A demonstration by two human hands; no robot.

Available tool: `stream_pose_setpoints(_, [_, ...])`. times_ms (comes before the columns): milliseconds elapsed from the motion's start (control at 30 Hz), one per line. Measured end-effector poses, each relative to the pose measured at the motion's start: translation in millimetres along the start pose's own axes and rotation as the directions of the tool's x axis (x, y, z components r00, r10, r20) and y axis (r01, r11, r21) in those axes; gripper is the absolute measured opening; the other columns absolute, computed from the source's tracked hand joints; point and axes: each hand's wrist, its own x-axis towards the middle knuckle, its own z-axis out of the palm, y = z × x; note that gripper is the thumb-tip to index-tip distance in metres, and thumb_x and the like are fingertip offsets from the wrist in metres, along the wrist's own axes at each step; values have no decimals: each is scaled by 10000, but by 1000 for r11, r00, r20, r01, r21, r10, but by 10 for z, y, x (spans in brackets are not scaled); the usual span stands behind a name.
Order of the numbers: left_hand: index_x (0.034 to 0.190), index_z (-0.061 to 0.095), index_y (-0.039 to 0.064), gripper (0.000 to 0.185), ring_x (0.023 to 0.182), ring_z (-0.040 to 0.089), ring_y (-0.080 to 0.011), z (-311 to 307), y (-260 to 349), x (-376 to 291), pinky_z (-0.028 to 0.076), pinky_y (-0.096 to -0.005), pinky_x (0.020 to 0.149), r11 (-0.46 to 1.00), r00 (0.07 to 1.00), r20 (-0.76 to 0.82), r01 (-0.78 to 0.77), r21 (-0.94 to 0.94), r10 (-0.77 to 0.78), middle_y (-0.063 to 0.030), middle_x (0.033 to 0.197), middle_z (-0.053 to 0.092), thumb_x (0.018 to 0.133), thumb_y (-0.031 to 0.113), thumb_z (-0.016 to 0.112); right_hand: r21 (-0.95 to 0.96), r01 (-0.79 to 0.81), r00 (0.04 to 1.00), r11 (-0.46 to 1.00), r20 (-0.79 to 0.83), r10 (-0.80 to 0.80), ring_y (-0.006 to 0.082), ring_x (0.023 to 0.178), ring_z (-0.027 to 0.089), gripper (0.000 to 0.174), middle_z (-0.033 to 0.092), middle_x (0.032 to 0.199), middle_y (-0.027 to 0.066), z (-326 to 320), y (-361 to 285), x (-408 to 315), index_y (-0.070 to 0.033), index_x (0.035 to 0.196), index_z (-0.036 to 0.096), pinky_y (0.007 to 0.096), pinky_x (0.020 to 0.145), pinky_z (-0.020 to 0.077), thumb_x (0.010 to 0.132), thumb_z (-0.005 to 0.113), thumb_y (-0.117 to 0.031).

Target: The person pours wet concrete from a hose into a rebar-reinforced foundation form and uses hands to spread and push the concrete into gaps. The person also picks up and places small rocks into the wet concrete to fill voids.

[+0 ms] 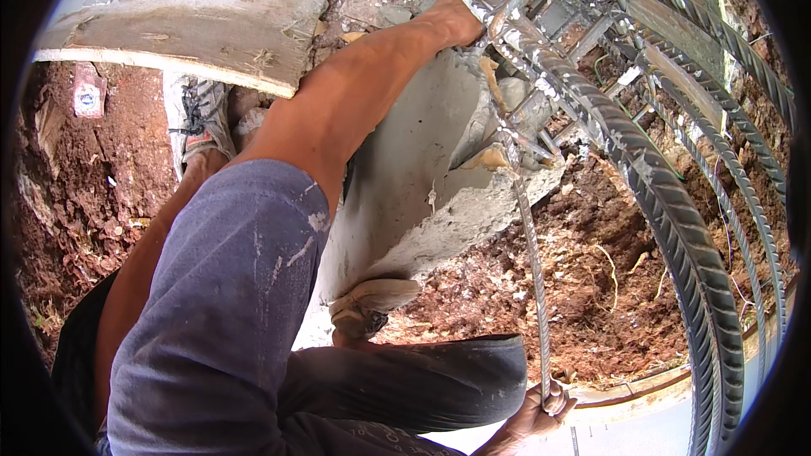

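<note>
My left arm, in a stained blue sleeve, reaches up across the view. My left hand point(461, 20) is at the upper part of a tied steel rebar cage point(532, 44), its fingers hidden by the bars. Thick ribbed bars point(671, 202) run from the cage down the right side, spattered with grey cement. At the bottom right, my right hand point(538, 411) has its fingers wrapped around a thin ribbed steel bar point(533, 253), near its lower end in view. This bar runs up to the cage beside a rough-edged grey concrete surface point(405, 164).
A cement-stained wooden board point(190, 12) lies at the upper left, near a cement-covered shoe point(201, 111). Another shoe point(364, 307) is by the concrete's lower end. Loose reddish soil point(608, 278) lies around, with a small packet point(89, 92) at the left. More bars cross the right edge.
</note>
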Motion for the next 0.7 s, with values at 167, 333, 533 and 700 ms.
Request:
stream_pose_setpoints(167, [965, 676, 48, 216, 962, 646, -311, -70, 57, -65, 505, -392, 826, 993, 999, -17, -27, 116, 29, -161, 1016, 675, 772, 68, 580, -12, 11, 1000, 1000, 4, -11, 115, 489, 204, 437, 200, 520, -37, 15, 5, 1, -178, 605, 242, 328, 725, 385, 1005, 419, -174])
stream_pose_setpoints(333, [900, 664, 27, 188, 887, 646, -336, 2, 37, -67, 504, -407, 799, 986, 995, -87, -38, 163, 53, -171, 932, 677, 721, 51, 609, -3, 46, 997, 999, -54, -46, 118, 487, 205, 439, 201, 517, -32, 31, 24, -21, -180, 602, 243, 316, 692, 368, 1008, 412, -180])
stream_pose_setpoints(533, [872, 674, -2, 155, 827, 652, -358, 328, -274, 38, 525, -403, 743, 974, 941, -293, 114, -194, -169, -186, 889, 680, 756, 75, 605, -137, 115, 989, 984, -82, -127, 122, 494, 210, 450, 197, 508, -26, -6, -35, 33, -178, 594, 237, 307, 670, 350, 1011, 409, -194])
stream_pose_setpoints(700, [865, 703, 10, 173, 811, 677, -353, 360, -414, -269, 541, -384, 755, 761, 800, -275, 310, -570, -533, -249, 822, 670, 798, 130, 597, -245, 70, 993, 967, -75, -91, 170, 598, 438, 352, 407, 556, 25, -37, -37, -11, -122, 610, 417, 359, 737, 428, 933, 516, -221])
